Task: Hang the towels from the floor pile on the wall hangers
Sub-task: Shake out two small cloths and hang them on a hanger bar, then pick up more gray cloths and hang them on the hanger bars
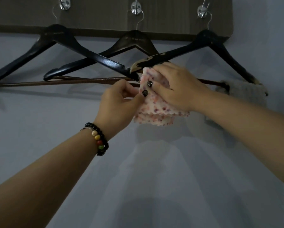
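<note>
Three black wooden hangers hang from metal hooks on a dark wall board (170, 15): a left hanger (44, 46), a middle hanger (134, 41) and a right hanger (220, 46). A small white towel with pink and purple speckles (156, 111) is draped at the left end of the right hanger's lower bar. My right hand (175, 86) grips the towel's upper part against the bar. My left hand (119, 102) pinches the towel's left edge. A grey towel (246, 91) hangs over the right end of the same bar.
The hangers overlap one another, and their brown lower bars (72, 81) cross at the middle. A plain pale wall (154, 170) fills the view below. A beaded bracelet (98, 140) sits on my left wrist. The floor pile is out of view.
</note>
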Demonstrator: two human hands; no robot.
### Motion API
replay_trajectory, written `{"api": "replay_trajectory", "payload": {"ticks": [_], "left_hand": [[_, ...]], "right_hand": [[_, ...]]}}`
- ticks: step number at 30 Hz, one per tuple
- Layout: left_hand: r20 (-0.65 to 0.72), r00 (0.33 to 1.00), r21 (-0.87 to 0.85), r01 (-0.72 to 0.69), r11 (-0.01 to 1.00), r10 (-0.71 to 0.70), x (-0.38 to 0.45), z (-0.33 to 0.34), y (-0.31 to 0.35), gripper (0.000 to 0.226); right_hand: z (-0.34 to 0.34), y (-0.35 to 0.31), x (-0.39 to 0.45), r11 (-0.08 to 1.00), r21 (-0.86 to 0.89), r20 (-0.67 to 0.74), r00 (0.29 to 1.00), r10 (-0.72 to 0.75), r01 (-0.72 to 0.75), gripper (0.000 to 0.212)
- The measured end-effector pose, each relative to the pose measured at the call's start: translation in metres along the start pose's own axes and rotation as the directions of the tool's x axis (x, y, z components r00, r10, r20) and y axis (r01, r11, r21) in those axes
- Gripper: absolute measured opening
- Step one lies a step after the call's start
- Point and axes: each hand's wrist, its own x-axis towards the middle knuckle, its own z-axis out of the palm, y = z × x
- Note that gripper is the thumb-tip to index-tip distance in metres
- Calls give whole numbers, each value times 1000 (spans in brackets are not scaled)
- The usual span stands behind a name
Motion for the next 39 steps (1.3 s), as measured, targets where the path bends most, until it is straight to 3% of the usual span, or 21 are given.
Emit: {"api": "replay_trajectory", "payload": {"ticks": [7, 13, 17, 23, 27, 30, 35, 39], "left_hand": [[59, 995, -37, 88, 995, -86, -15, 19, -8, 17], [73, 984, -45, 166, 985, -162, -29, 39, 8, 18], [33, 980, -67, 197, 978, -196, -43, 37, 32, 28], [-88, 954, 66, 294, 954, -288, -89, 14, 63, 40], [-119, 894, 208, 448, 869, -433, -138, -13, 77, 39], [-97, 872, 358, 481, 800, -480, -182, -32, 97, 39], [72, 815, 681, 381, 626, -575, -255, -69, 128, 57], [138, 742, 808, 299, 508, -656, -308, -97, 142, 65]], "right_hand": [[-5, 3, -33, 998, -43, -32, 998, 46, -47, 27], [-30, -4, -54, 993, -75, -53, 995, 85, -89, 49], [-51, -11, -72, 985, -90, 28, 989, 149, -146, 63], [-81, -29, -113, 983, 11, 135, 975, 178, -181, 62], [-95, -58, -146, 982, 74, 269, 952, 146, -172, 63], [-102, -86, -168, 978, 104, 372, 919, 129, -179, 64], [-107, -136, -202, 961, 175, 532, 842, 90, -213, 65], [-101, -175, -240, 946, 208, 640, 766, 61, -249, 67]]}}
